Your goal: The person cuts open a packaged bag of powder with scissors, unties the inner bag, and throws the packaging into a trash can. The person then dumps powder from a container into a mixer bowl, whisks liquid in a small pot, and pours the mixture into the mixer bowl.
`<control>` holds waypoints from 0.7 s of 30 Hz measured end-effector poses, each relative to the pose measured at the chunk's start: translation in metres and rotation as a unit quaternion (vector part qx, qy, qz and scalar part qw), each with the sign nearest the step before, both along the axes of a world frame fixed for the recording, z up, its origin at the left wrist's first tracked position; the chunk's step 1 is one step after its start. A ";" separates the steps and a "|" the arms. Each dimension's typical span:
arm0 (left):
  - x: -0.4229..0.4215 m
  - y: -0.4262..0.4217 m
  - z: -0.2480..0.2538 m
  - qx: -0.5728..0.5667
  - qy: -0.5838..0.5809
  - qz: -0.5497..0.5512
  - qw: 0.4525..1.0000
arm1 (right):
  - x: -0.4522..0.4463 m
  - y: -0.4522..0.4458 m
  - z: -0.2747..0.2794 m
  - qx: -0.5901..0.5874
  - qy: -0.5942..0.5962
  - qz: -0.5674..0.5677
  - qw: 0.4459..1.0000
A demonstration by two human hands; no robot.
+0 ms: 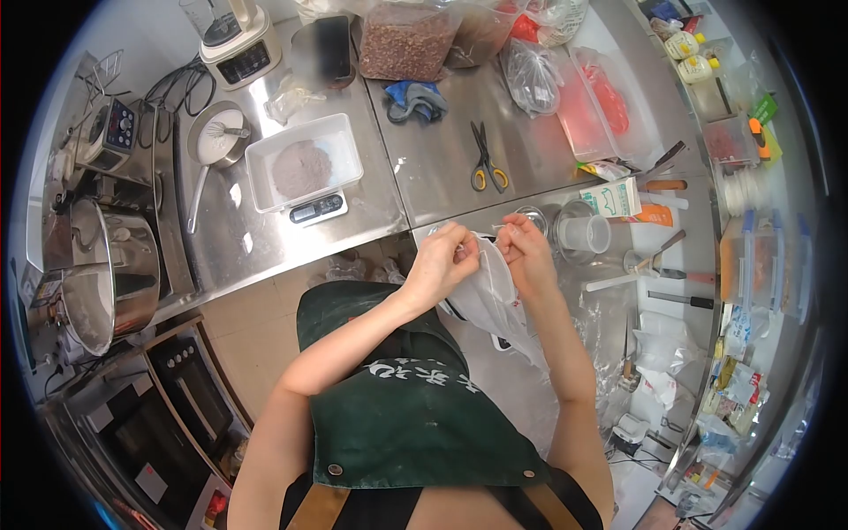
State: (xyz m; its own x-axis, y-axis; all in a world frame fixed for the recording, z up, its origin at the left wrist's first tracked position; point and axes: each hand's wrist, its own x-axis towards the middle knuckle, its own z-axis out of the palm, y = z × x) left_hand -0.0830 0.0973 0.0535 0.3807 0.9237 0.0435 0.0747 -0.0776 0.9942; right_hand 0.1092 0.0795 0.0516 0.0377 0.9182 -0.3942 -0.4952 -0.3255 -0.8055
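My left hand [449, 261] is closed, its fingertips pinching the upper edge of a white, thin plastic bag [496, 296]. Close beside it, my right hand [527, 253] is closed too, pinching the same bag's edge from the other side. The bag hangs down between the hands over the right-hand steel counter, in front of the green apron [415, 424]. What lies inside the bag cannot be made out. Just beyond my right hand stand clear plastic cups [585, 233].
Scissors [486, 163] lie on the far counter. A white tub [256, 181] of brownish powder sits on a digital scale [316, 209]. Left of it is a pot [231, 150] with a whisk. A spatula [614, 283] and a carton [611, 200] lie to the right.
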 end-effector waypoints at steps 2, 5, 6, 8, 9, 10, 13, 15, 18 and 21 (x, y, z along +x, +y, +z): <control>-0.002 -0.001 0.001 -0.020 0.005 -0.009 1.000 | -0.001 0.001 0.010 0.029 -0.015 -0.023 0.999; -0.005 -0.004 -0.001 -0.015 -0.008 -0.019 1.000 | -0.003 -0.001 0.030 0.061 -0.027 -0.029 0.997; -0.005 -0.005 -0.002 -0.027 -0.007 -0.015 1.000 | -0.003 -0.002 0.033 0.069 -0.029 -0.025 0.997; -0.005 -0.006 -0.005 -0.051 -0.006 -0.007 0.999 | -0.002 -0.001 0.035 0.070 -0.029 -0.011 0.997; -0.004 -0.006 -0.006 -0.044 -0.005 0.005 0.999 | -0.002 -0.001 0.035 0.071 -0.030 -0.003 0.997; -0.001 -0.006 -0.006 -0.035 -0.005 0.016 0.999 | -0.001 0.000 0.032 0.059 -0.024 0.002 0.998; 0.009 -0.004 -0.008 0.012 -0.004 0.044 0.999 | 0.003 0.003 0.020 0.022 -0.014 0.012 1.000; 0.011 -0.004 -0.009 0.039 0.003 0.053 0.998 | -0.001 0.003 0.015 -0.010 -0.014 0.012 1.000; 0.014 -0.003 -0.010 0.060 0.010 0.054 0.997 | -0.006 0.002 0.013 -0.023 -0.022 0.022 0.999; 0.016 -0.004 -0.009 0.075 0.003 0.060 0.995 | -0.009 0.002 0.013 -0.034 -0.045 0.023 0.998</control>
